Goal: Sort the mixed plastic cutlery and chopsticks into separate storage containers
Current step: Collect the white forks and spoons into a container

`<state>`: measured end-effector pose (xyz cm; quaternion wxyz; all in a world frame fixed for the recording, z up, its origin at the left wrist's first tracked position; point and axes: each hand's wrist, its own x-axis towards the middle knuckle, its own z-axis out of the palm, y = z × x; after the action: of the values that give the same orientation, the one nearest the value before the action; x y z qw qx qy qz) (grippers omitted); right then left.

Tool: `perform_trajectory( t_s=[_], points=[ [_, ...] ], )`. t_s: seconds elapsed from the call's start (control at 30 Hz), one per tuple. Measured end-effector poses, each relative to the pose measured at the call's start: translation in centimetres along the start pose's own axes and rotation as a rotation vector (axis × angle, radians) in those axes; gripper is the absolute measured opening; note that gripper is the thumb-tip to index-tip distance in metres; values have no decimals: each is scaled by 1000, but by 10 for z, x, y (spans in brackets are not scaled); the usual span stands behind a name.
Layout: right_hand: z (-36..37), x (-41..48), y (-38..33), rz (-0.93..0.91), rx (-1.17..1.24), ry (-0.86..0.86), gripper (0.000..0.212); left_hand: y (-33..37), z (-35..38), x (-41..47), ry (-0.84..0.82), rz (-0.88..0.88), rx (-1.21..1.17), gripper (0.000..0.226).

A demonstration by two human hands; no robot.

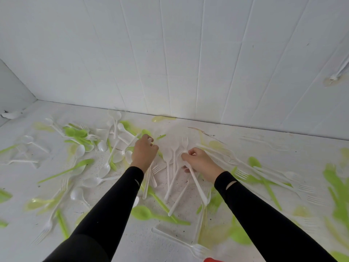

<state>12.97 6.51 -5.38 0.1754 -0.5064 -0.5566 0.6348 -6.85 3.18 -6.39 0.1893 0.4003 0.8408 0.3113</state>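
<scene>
white cutlery in r hand

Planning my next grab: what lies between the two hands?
Head view: white spoons and a white fork lie between the left hand and the right hand, each gripping white cutlery.

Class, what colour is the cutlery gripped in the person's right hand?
White cutlery, clearest in the head view.
</scene>
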Motion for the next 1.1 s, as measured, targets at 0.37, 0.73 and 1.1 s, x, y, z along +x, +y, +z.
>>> perform_trajectory(
  t_s=[0.37,0.73,1.1],
  points=[
    [37,4,7,-28,-437,69,25,4,22,-15,-202,154,306,36],
    [54,1,6,-57,-613,186,51,6,3,-22,21,38,-222,33],
    [37,-20,-7,-16,-411,118,16,1,-38,-40,-46,-45,-575,32]
  ],
)
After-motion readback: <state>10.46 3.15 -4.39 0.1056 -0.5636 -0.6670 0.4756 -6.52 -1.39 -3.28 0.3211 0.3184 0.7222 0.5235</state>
